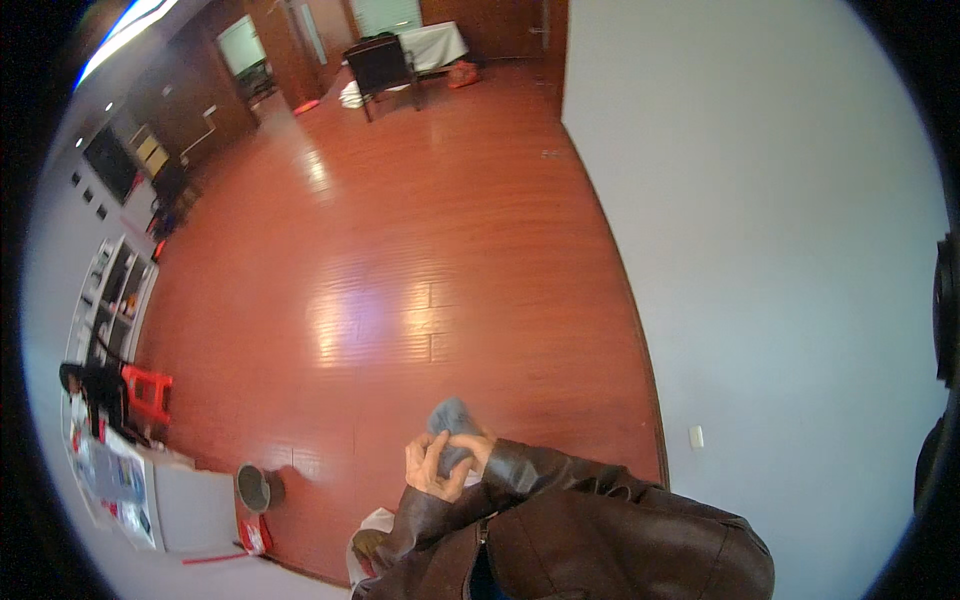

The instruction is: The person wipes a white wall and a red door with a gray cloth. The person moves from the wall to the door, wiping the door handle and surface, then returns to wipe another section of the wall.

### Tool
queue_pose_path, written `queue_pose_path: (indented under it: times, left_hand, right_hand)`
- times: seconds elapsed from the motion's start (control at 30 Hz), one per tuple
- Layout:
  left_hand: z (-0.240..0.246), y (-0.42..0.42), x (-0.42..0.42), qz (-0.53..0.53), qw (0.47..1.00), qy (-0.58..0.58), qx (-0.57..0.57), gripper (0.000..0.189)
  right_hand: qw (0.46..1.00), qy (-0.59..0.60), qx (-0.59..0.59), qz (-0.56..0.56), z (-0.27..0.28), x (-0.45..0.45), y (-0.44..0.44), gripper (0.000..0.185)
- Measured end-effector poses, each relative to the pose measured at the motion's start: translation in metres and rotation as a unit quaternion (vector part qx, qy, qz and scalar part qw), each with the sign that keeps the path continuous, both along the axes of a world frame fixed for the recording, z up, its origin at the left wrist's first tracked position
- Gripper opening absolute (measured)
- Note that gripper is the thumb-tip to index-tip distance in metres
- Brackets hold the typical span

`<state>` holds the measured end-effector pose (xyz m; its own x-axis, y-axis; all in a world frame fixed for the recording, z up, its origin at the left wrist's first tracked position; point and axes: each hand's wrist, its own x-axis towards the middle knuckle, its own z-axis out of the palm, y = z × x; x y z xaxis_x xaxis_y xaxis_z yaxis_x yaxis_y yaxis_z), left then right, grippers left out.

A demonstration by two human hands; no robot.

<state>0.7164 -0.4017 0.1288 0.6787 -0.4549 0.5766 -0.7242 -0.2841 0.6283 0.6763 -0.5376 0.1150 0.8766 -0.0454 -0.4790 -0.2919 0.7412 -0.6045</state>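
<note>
In front of my dark brown leather jacket (pixel 585 525), both hands hold a soft grey cloth item (pixel 451 416), perhaps a sock. My left hand (pixel 433 465) has its fingers curled against the item's left side. Across from it, my right hand (pixel 476 446) pinches the right side with thumb and fingers. The hands almost touch, and the upper end of the cloth sticks out beyond them. Which sleeve belongs to which hand is partly hidden where the forearms come close. A white bag or cloth (pixel 382 519) with something brownish in it lies beside the sleeve at lower left.
A grey bucket (pixel 255 487) and a red dustpan (pixel 255 534) stand by a white desk (pixel 195 510) at lower left. A person in dark clothes (pixel 105 394) sits near a red stool (pixel 150 391). A pale wall (pixel 750 262) rises at right; a dark chair (pixel 381 67) stands far off.
</note>
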Motion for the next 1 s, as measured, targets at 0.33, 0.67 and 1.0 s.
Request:
queue_pose_path:
  times: [0.33,0.67,1.0]
  left_hand:
    - [0.005,-0.099,0.009,-0.249,0.967,0.049,0.034,0.050]
    - [-0.015,-0.218,0.053,-0.332,0.941,0.069,0.003,0.053]
    - [-0.032,-0.292,0.103,-0.375,0.916,0.136,0.044,0.049]
  right_hand:
    - [0.982,-0.005,-0.078,-0.174,-0.020,-0.047,-0.077,0.035]
    - [0.934,0.023,-0.296,-0.200,-0.073,-0.030,-0.192,0.038]
    - [0.880,0.048,-0.155,-0.446,-0.080,-0.025,-0.325,0.049]
